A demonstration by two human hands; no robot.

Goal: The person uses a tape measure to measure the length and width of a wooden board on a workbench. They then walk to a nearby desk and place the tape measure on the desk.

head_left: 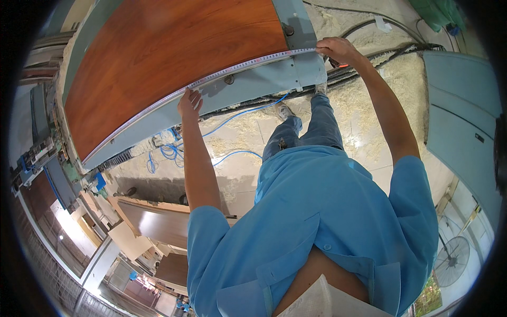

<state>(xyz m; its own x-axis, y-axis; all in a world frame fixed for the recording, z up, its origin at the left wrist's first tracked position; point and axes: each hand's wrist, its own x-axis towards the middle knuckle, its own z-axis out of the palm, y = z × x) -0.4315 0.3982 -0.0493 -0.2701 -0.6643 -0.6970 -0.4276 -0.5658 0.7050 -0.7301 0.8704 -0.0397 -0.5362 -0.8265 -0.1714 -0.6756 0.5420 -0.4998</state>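
A tape measure's long white blade [243, 66] lies stretched along the near edge of a reddish-brown wood-grain panel [174, 47], running far to the left. My right hand [338, 50] is closed on its right end, beyond the corner of the grey-blue machine bed [253, 79]. A bit of orange shows beneath that hand; the rest of what lies in the palm is hidden. Farther left, my left hand [190, 103] has its thumb and fingertips at the blade's near edge, fingers curled, steadying it between them.
Round dark knobs [229, 79] sit on the bed's rim. A blue hose [240, 112] and black cables [369, 58] cross the dusty floor. Grey-blue cabinets [459, 105] stand at right, with a fan [452, 259] behind. Stacked boards [153, 219] lie at left.
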